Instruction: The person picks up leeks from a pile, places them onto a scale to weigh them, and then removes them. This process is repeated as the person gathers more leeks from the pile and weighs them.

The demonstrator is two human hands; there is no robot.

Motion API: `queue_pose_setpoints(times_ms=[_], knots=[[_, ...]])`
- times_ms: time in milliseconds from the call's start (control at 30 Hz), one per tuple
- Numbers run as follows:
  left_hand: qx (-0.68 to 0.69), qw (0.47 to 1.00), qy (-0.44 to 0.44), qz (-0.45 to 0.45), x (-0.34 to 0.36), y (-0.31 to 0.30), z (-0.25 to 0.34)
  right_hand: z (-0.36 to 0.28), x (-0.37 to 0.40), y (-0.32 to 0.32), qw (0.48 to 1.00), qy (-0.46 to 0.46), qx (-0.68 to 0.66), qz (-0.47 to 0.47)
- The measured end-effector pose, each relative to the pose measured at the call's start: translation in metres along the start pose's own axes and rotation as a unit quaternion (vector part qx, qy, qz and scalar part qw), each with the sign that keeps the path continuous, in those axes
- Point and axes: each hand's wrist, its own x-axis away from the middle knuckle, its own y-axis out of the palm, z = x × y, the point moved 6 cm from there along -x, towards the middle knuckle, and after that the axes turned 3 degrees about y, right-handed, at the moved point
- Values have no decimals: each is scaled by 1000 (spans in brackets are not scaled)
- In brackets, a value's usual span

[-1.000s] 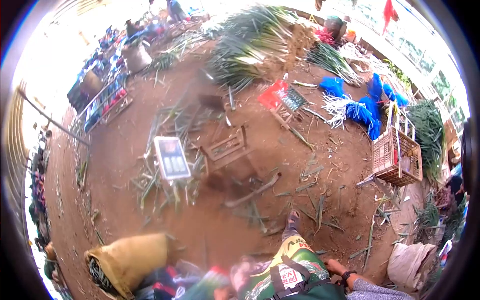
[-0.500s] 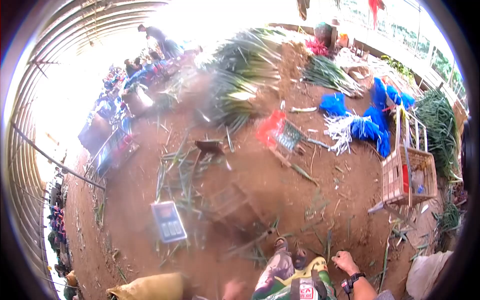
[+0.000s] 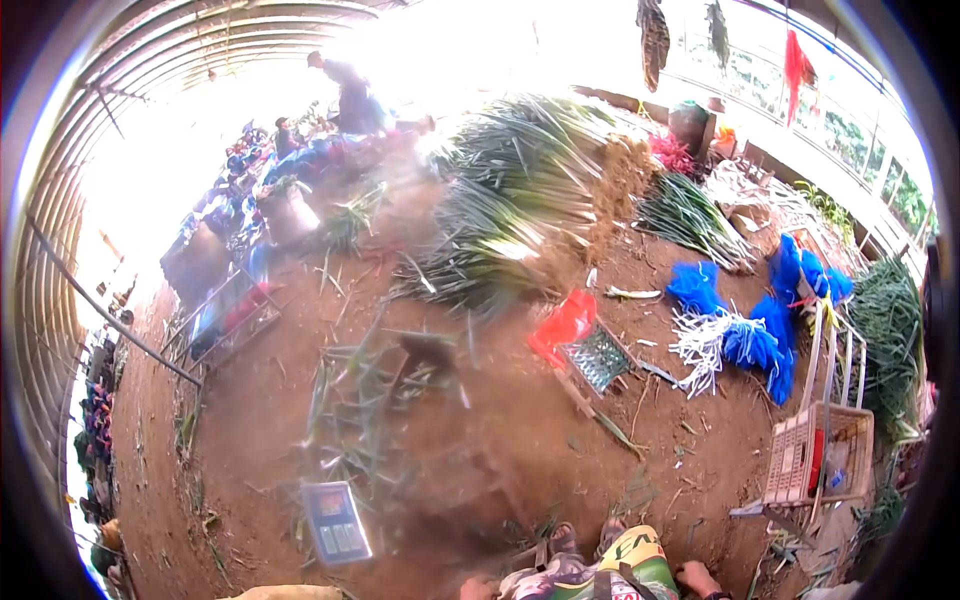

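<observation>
My right hand (image 3: 698, 578) is low in the head view, beside my right thigh. Its fingers are curled and nothing shows in them. On the other side, my left hand (image 3: 478, 588) is cut by the bottom edge next to my left leg, its fingers mostly hidden. A green and yellow printed apron or sack (image 3: 640, 558) covers my lap. Left of my feet, a flat panel with a screen and keys (image 3: 338, 522) stands on the dirt among loose green leaves (image 3: 345, 400).
Long green onions or leeks (image 3: 510, 200) lie heaped ahead. A red bag (image 3: 563, 325) touches a small grid-topped stool (image 3: 598, 358). Blue netting (image 3: 750, 340) and white strips lie right, near a plastic crate (image 3: 795, 468). Another person (image 3: 352, 95) is far left.
The view has tilted up, so everything sits lower in it. My right hand has drawn closer to my thigh, and my left hand shows more clearly beside my leg.
</observation>
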Motion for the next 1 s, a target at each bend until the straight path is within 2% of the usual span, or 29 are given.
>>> queue_pose_setpoints(times_ms=[33, 67, 100, 200, 233, 400, 467, 533, 600, 633, 667, 767, 867, 967, 1000], knots=[[63, 997, -45, 8, -16, -4, 6, 24, -18, 12, 997, -41, 44, -40], [126, 988, -91, 15, -29, -9, 16, 25, -23, 7, 997, -25, 51, -49], [180, 979, -88, 22, -40, -14, 26, 17, -31, -4, 997, -18, 56, -53], [335, 881, -332, 39, -68, -35, 68, 4, -74, -32, 996, -14, 67, -57], [321, 902, -287, 42, -77, -21, 49, -2, -92, -45, 996, -19, 70, -54], [331, 884, -326, 49, -107, -4, 65, -52, -193, -123, 991, -85, 100, -4], [349, 875, -331, 63, -115, -15, 97, -94, -236, -166, 994, -63, 85, -13], [390, 851, -338, 93, -124, -25, 127, -157, -255, -224, 994, 60, 0, -91], [460, 807, -347, 128, -135, -31, 145, -177, -312, -243, 998, -44, 37, -26], [390, 847, -343, 118, -140, -35, 143, -198, -327, -257, 995, -73, 72, 5], [393, 843, -347, 122, -146, -36, 145, -233, -340, -271, 988, -102, 107, 34], [394, 833, -363, 140, -161, -51, 152, -308, -384, -276, 983, -169, 71, 9], [387, 827, -378, 149, -175, -43, 113, -376, -418, -260, 971, -225, 79, -20], [399, 822, -368, 173, -201, -70, 106, -476, -390, -271, 969, -219, 0, -111], [398, 821, -370, 176, -211, -80, 100, -480, -408, -253, 960, -251, 37, -115]])
